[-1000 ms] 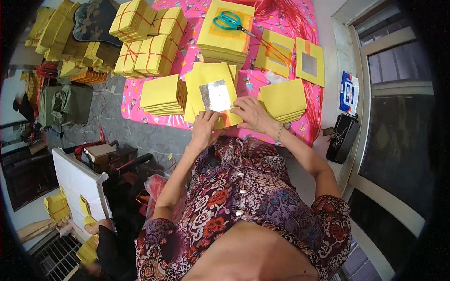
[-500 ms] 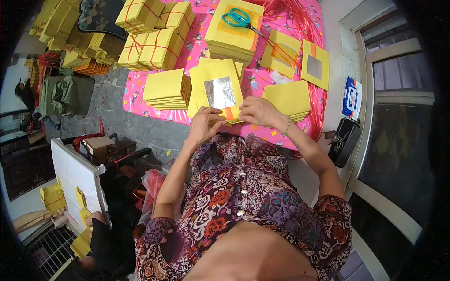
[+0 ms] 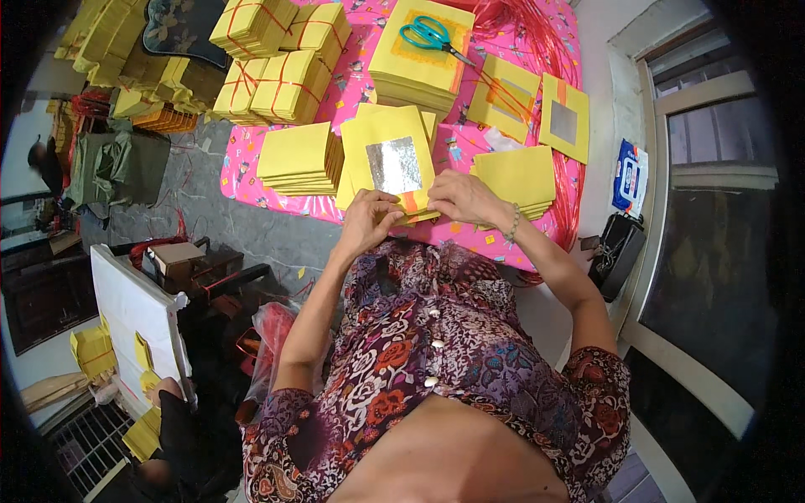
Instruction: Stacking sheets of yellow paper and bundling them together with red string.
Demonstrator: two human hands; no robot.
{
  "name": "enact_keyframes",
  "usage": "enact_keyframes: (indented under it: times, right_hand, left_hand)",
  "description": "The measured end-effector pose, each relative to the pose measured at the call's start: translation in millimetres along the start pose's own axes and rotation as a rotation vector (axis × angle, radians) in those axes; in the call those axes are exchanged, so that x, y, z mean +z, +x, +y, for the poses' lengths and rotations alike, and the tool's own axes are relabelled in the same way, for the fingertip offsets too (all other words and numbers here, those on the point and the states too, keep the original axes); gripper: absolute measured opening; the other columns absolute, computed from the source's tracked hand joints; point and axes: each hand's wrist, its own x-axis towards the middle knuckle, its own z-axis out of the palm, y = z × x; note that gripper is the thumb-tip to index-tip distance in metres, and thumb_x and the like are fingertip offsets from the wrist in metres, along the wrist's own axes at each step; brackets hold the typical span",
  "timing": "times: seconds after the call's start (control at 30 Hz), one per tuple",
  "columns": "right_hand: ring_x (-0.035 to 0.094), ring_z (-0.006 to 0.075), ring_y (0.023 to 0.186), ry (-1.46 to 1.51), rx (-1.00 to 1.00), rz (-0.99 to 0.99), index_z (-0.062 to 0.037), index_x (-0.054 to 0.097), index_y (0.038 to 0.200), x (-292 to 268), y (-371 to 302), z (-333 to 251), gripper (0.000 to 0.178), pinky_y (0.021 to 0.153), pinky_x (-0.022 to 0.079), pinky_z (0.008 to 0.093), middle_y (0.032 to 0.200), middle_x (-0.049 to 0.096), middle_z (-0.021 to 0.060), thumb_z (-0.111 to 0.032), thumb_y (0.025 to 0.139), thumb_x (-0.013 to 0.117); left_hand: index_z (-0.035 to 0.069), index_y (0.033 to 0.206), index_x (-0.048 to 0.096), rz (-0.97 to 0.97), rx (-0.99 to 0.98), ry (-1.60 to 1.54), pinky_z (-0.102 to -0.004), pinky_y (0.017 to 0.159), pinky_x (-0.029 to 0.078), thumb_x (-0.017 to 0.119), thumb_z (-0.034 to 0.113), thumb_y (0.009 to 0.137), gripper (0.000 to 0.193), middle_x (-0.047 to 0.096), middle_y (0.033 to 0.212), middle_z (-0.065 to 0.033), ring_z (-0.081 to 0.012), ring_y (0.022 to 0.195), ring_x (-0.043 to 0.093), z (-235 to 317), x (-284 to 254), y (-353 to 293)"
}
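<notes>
Yellow paper sheets dominate the head view. A stack of yellow sheets with a silver foil square (image 3: 392, 164) lies on the pink patterned cloth (image 3: 251, 180), at its near edge just ahead of the person. The left hand (image 3: 369, 222) grips the stack's near edge, fingers curled together and pinching the paper. The right hand (image 3: 461, 199) meets it from the other side, fingers pressed together on the same edge, a bead bracelet at the wrist. Both hands touch the stack, and the two sets of fingertips nearly meet.

A plain yellow stack (image 3: 298, 158) lies just left of the held one; another yellow pile (image 3: 518, 176) lies just right, partly under the right hand. Teal-handled scissors (image 3: 429, 35) rest on a farther stack. Bundles tied with red string (image 3: 277, 84) sit at the far left of the cloth. A white board (image 3: 134, 314) stands on the floor, well apart, at lower left.
</notes>
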Motion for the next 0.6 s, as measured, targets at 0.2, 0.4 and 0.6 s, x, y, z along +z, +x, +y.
enact_keyframes:
  times: [0.2,0.4,0.6]
  right_hand:
    - [0.055,0.0286,0.082,-0.002,-0.018,0.024,-0.0016,0.061,0.074,4,0,2,0.016,0.073,0.046,0.0391,0.075,0.057,0.0097,-0.016,0.080,0.061]
    - [0.056,0.0280,0.083,-0.030,-0.008,0.091,-0.0015,0.060,0.082,0,3,-4,0.016,0.073,0.047,0.0371,0.080,0.056,0.0098,-0.017,0.085,0.059]
    - [0.053,0.0229,0.101,0.199,0.151,0.582,-0.0038,0.052,0.107,3,9,-12,0.039,0.083,0.049,0.0348,0.104,0.051,0.0087,-0.020,0.078,0.073]
  left_hand:
    - [0.006,0.086,0.071,-0.010,0.011,0.014,-0.0378,0.081,0.046,0.068,0.019,0.077,0.016,0.065,0.097,-0.0088,-0.0286,0.091,0.055,6,-4,1]
    - [0.007,0.105,0.061,0.021,0.178,0.257,-0.0396,0.083,0.046,0.068,0.012,0.075,0.031,0.060,0.110,-0.0072,-0.0304,0.097,0.054,19,-6,-1]
    - [0.008,0.107,0.061,0.157,0.129,0.256,-0.0397,0.076,0.048,0.060,0.001,0.072,0.036,0.061,0.093,-0.0141,-0.0321,0.088,0.056,26,-22,12]
